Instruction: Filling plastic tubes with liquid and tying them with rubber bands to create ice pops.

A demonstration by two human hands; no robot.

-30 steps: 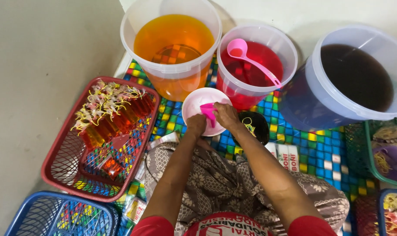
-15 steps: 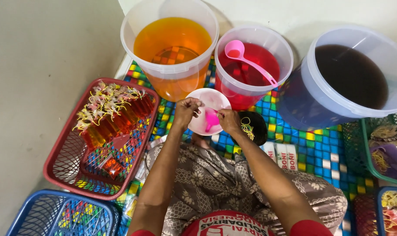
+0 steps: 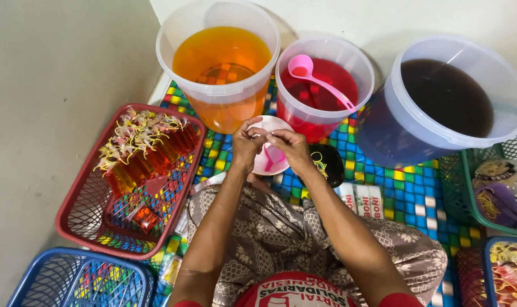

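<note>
At centre, above the pink bowl [image 3: 270, 153], both hands meet fingertip to fingertip. Left hand [image 3: 248, 145] and right hand [image 3: 292, 150] pinch something small and thin between them; what it is cannot be told. A second ago the hands were lower, inside the bowl at the pink funnel [image 3: 271, 156]; now they are raised and the funnel lies free, suggesting the work has passed from filling to fine finger work. At 12 o'clock stands the orange bucket [image 3: 218, 62], at 1 o'clock the red bucket [image 3: 326, 85] with a ladle [image 3: 315, 79], at 2 o'clock the dark bucket [image 3: 446, 96]. At 9 o'clock the red basket [image 3: 71, 222] holds tied packets [image 3: 144, 148].
</note>
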